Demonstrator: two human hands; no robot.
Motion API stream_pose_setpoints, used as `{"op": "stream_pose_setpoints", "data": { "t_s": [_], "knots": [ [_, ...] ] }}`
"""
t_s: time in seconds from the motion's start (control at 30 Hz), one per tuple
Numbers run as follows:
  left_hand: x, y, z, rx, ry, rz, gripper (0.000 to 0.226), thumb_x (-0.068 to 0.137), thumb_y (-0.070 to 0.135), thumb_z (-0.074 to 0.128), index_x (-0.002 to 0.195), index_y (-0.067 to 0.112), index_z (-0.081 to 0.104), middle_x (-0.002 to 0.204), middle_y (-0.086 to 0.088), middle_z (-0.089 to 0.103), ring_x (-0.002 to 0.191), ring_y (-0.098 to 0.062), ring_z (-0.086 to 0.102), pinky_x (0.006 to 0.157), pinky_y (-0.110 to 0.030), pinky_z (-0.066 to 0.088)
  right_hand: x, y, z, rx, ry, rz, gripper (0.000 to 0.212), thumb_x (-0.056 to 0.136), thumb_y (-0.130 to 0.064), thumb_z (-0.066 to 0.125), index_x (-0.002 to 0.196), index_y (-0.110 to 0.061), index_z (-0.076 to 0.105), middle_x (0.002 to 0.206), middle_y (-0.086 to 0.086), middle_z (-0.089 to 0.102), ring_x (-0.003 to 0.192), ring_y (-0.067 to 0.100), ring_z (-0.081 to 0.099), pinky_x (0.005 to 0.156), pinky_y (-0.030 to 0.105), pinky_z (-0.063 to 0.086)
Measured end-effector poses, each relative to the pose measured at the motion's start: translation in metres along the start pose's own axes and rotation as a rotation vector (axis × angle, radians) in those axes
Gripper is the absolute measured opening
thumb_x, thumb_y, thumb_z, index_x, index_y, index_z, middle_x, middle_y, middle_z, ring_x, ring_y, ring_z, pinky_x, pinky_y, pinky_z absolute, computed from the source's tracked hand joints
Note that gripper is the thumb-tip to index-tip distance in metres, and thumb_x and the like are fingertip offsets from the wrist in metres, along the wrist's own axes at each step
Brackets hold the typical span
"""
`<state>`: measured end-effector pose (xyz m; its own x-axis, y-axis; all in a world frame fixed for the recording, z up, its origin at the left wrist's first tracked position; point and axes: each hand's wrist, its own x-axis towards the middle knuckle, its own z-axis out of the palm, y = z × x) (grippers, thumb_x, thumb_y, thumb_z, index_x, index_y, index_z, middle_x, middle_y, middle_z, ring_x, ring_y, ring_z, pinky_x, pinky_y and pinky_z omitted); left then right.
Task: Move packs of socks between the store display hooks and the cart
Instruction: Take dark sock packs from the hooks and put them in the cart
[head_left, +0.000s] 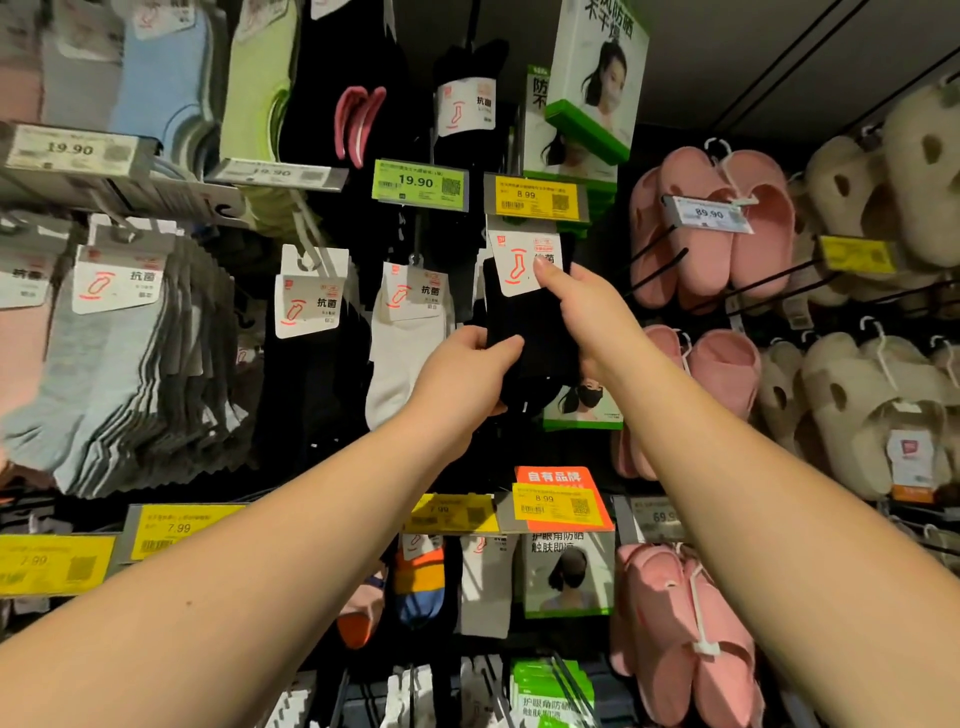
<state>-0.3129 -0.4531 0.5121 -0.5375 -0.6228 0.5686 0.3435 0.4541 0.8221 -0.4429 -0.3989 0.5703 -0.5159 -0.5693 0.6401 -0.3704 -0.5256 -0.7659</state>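
Black sock pack with white card hangs below the 8.99 tag; left hand grips its lower edge, right hand pinches the card.

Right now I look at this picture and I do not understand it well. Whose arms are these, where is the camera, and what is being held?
There is no machine here. The two bare arms belong to a person in a store, and the single picture comes from a camera worn on that person's head, looking forward and down at the hands.

Both hands hold one pack of black socks in front of the display wall. The left hand grips its lower part; the right hand pinches the white paper label at its top, just under a yellow price tag reading 8.99. Whether the pack hangs on a hook cannot be seen.

Around it hang other goods: white socks to the left, grey socks further left, and pink slippers to the right. No cart is in view.
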Motion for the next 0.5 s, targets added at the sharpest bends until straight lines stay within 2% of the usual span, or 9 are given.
{"op": "stream_pose_setpoints", "data": {
  "t_s": [0.13, 0.3, 0.4, 0.5],
  "knots": [
    [0.001, 0.000, 0.003, -0.009, -0.012, 0.003, 0.016, 0.100, 0.028, 0.059, 0.110, 0.017, 0.062, 0.105, -0.005, 0.073, 0.094, -0.021, 0.073, 0.083, -0.043, 0.061, 0.001, 0.003, -0.003, 0.056, 0.000, 0.018, 0.021, 0.100, -0.032, 0.060, 0.113, -0.017, 0.069, 0.103, 0.005, 0.078, 0.097, 0.025, 0.075, 0.091, 0.048, 0.059],
    [0.004, -0.004, 0.003, 0.023, -0.062, -0.026, 0.019, 0.100, 0.028, 0.059, 0.113, 0.014, 0.063, 0.105, -0.006, 0.073, 0.092, -0.021, 0.073, 0.072, -0.032, 0.062, 0.002, 0.014, -0.007, 0.078, 0.024, 0.102, 0.028, 0.099, -0.032, 0.063, 0.117, -0.012, 0.066, 0.102, 0.009, 0.078, 0.093, 0.028, 0.075, 0.088, 0.050, 0.060],
    [0.010, -0.006, -0.001, 0.083, -0.057, -0.098, 0.018, 0.100, 0.026, 0.059, 0.112, 0.013, 0.061, 0.107, -0.008, 0.071, 0.092, -0.022, 0.071, 0.066, -0.028, 0.060, 0.009, 0.017, -0.005, -0.100, 0.041, 0.108, 0.027, 0.097, -0.037, 0.062, 0.112, -0.015, 0.068, 0.103, 0.008, 0.077, 0.095, 0.028, 0.074, 0.091, 0.050, 0.059],
    [0.018, -0.008, -0.003, 0.134, -0.050, -0.168, 0.019, 0.099, 0.023, 0.060, 0.115, 0.013, 0.058, 0.113, -0.011, 0.069, 0.090, -0.023, 0.068, 0.064, -0.028, 0.059, 0.015, 0.021, -0.002, -0.381, 0.091, 0.110, 0.055, 0.088, -0.057, 0.062, 0.120, -0.013, 0.065, 0.115, 0.006, 0.072, 0.103, 0.027, 0.069, 0.096, 0.049, 0.056]
  ]
}}
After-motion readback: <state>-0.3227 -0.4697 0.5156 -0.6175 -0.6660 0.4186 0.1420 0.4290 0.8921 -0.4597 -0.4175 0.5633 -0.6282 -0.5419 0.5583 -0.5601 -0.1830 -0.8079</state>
